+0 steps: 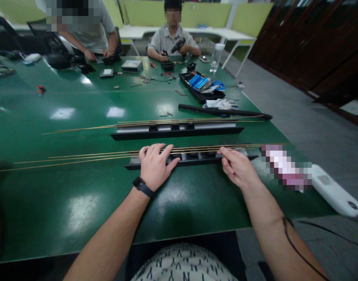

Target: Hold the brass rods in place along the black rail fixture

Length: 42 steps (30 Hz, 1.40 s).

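Note:
A black rail (193, 160) with grey metal strips and black blocks lies across the green table before me. Thin golden rods (108, 156) run lengthwise over it and reach far out to the left. My left hand (157, 164), with a dark watch (142, 186) on its wrist, rests over the rods and rail, thumb spread apart. What lies under its palm is hidden. At the right part of the rail, my right hand (236, 166) pinches one golden rod between thumb and index finger, the other fingers curled. Behind it lies a second black rail (179, 133) with more rods on top.
A white power strip (332, 189) and a blurred-out pink object (286, 166) lie at right. Beyond are a long black bar (225, 110), white gloves (221, 103) and a black tray (201, 95). Two people work across the table; one holds a power drill (178, 45).

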Each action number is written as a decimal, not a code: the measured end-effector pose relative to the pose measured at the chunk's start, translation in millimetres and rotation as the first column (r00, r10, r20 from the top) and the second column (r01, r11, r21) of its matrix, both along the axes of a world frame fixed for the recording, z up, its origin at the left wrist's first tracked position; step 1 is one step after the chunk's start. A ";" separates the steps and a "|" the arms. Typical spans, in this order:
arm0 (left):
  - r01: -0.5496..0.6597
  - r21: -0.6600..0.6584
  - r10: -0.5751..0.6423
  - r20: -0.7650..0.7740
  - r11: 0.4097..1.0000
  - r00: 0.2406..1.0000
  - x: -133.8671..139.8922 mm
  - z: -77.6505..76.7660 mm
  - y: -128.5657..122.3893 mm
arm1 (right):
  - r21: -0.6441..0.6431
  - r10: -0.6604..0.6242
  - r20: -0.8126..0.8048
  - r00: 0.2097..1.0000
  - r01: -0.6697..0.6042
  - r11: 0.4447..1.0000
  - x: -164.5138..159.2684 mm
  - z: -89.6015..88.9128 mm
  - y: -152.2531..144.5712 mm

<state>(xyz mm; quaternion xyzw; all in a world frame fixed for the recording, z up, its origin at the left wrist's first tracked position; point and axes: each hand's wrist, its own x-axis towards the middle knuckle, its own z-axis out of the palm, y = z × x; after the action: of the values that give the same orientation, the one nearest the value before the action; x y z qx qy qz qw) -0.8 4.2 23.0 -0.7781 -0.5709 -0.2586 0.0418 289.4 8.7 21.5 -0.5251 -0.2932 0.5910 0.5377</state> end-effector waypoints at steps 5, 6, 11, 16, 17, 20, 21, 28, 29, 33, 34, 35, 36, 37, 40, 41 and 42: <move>0.000 0.000 0.000 0.005 1.000 1.000 -0.1 0.2 -0.8 | -0.005 0.003 -0.003 1.000 -0.003 1.000 -0.3 -0.1 0.6; -0.001 0.000 0.001 0.006 1.000 1.000 -0.1 0.0 -0.9 | -0.005 0.002 -0.006 1.000 -0.002 1.000 -0.2 -0.3 0.9; 0.003 0.003 -0.003 0.009 1.000 1.000 -0.6 -1.4 -0.1 | -0.004 0.006 -0.018 1.000 -0.006 1.000 1.1 -1.5 1.6; 0.007 0.005 -0.007 0.014 1.000 1.000 -1.3 -2.9 0.8 | -0.013 -0.008 -0.027 1.000 0.008 1.000 1.9 2.7 0.1; 0.007 0.005 -0.007 0.014 1.000 1.000 -1.4 -3.1 0.8 | -0.014 -0.010 -0.030 1.000 0.009 1.000 2.0 3.6 -0.2; 0.005 0.006 -0.005 0.013 1.000 1.000 -1.4 -3.1 0.7 | -0.011 -0.008 -0.035 0.999 0.008 1.000 1.9 4.5 -0.6; 0.004 0.006 -0.004 0.012 1.000 1.000 -1.3 -3.1 0.6 | -0.007 -0.006 -0.034 0.999 0.006 1.000 1.8 4.0 -0.6; -0.007 0.006 0.007 0.008 1.000 1.000 -0.3 -2.0 0.2 | 0.014 0.022 -0.027 0.999 -0.022 1.000 0.1 0.0 0.3; -0.008 0.005 0.008 0.008 1.000 1.000 -0.2 -1.8 0.1 | 0.009 0.021 -0.023 1.000 -0.020 1.000 -0.1 -0.1 0.3; -0.006 0.001 0.006 0.012 1.000 1.000 -0.4 -1.5 0.1 | 0.004 0.019 0.003 1.000 -0.019 1.000 0.2 0.2 0.4; -0.006 0.000 0.006 0.012 1.000 1.000 -0.6 -1.6 0.1 | 0.004 0.021 0.006 1.000 -0.021 1.000 0.5 0.4 0.4; -0.005 -0.001 0.005 0.013 1.000 1.000 -0.7 -1.8 0.2 | 0.003 0.023 0.007 1.000 -0.023 1.000 0.9 0.6 0.3; -0.005 -0.002 0.005 0.014 1.000 1.000 -0.8 -2.0 0.3 | 0.002 0.024 0.006 1.000 -0.024 1.000 1.4 0.9 0.2; -0.005 -0.003 0.005 0.014 1.000 1.000 -1.0 -2.2 0.3 | 0.001 0.020 0.005 1.000 -0.020 1.000 1.9 1.4 0.0; -0.004 -0.004 0.004 0.017 1.000 1.000 -1.3 -2.8 0.5 | 0.007 -0.013 -0.002 1.000 0.013 1.000 3.4 2.9 -0.3; -0.002 -0.004 0.003 0.018 1.000 1.000 -1.3 -2.9 0.5 | 0.010 -0.023 -0.005 1.000 0.023 1.000 3.7 3.3 -0.3; -0.001 -0.004 0.001 0.019 1.000 1.000 -1.3 -2.9 0.5 | 0.012 -0.030 -0.007 1.000 0.030 0.999 3.9 3.6 -0.3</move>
<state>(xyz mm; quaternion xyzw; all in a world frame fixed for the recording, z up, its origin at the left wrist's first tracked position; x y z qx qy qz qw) -2.1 4.7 20.1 -0.7753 -0.5723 -0.2649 0.0349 293.3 8.4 25.0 -0.5239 -0.2871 0.5830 0.5506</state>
